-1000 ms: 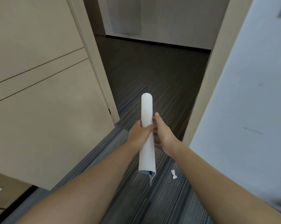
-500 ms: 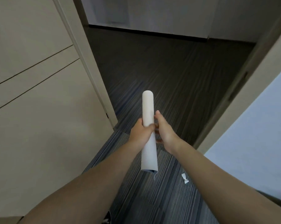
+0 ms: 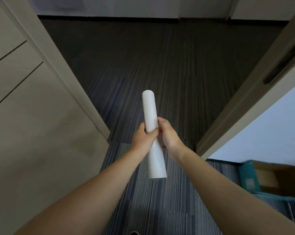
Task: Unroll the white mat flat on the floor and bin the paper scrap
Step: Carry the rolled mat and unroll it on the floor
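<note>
Here the person stands at a doorway, both bare arms stretched forward and down, with the white mat (image 3: pixel 152 133) still rolled into a tight tube and held in the air above the striped carpet (image 3: pixel 160 200). The left hand (image 3: pixel 142 139) wraps around the roll near its middle, fingers curled over the front and clenched on it. The right hand (image 3: pixel 168 136) presses against the roll's right side just beside the left, thumb up along the tube and fingers going behind it, so it grips the same roll. The tube points away from the person, tilted a little, its far end rounded and its near end open. To the left stands a beige door (image 3: pixel 33 124) with dark grooves across it; to the right a pale door frame (image 3: pixel 245 106) runs up at an angle beside a light blue wall (image 3: pixel 265 129). A cardboard box with teal sides (image 3: pixel 255 177) sits on the carpet at the lower right. Beyond the threshold the floor looks darker.
</note>
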Demonstrator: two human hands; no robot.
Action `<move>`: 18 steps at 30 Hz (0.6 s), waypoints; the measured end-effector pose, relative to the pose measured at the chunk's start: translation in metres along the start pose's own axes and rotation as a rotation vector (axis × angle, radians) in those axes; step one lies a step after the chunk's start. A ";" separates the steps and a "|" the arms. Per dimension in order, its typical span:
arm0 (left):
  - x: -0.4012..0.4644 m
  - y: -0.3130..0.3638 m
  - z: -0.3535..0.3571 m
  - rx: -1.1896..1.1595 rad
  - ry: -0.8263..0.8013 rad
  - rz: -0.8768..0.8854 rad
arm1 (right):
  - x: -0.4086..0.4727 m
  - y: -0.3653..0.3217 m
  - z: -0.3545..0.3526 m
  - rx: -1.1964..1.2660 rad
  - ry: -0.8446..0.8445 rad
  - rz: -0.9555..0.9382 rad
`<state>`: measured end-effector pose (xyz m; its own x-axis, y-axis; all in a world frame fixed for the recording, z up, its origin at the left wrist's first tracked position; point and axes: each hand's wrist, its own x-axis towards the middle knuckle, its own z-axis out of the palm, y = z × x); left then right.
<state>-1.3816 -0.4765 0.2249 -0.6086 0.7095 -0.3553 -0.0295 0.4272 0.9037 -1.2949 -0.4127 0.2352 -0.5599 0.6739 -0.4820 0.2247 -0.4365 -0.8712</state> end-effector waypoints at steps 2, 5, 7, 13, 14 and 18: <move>0.014 -0.015 -0.004 -0.047 -0.005 0.009 | 0.017 0.014 0.004 0.037 0.002 0.018; 0.031 -0.034 -0.005 -0.048 0.010 0.009 | 0.039 0.032 0.005 0.072 -0.012 0.062; 0.045 -0.051 -0.002 -0.024 0.012 0.003 | 0.055 0.047 0.004 0.049 -0.020 0.074; 0.103 -0.131 0.012 0.056 0.020 -0.049 | 0.121 0.119 0.007 0.043 -0.027 0.091; 0.113 -0.149 0.014 0.077 0.019 -0.046 | 0.132 0.136 0.008 0.056 -0.017 0.094; 0.160 -0.228 0.028 0.150 0.002 -0.038 | 0.182 0.211 0.007 0.093 0.014 0.097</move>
<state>-1.4501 -0.4449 -0.0446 -0.6106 0.6903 -0.3882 0.0659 0.5328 0.8437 -1.3551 -0.3865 -0.0360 -0.5281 0.6335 -0.5654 0.2020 -0.5530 -0.8083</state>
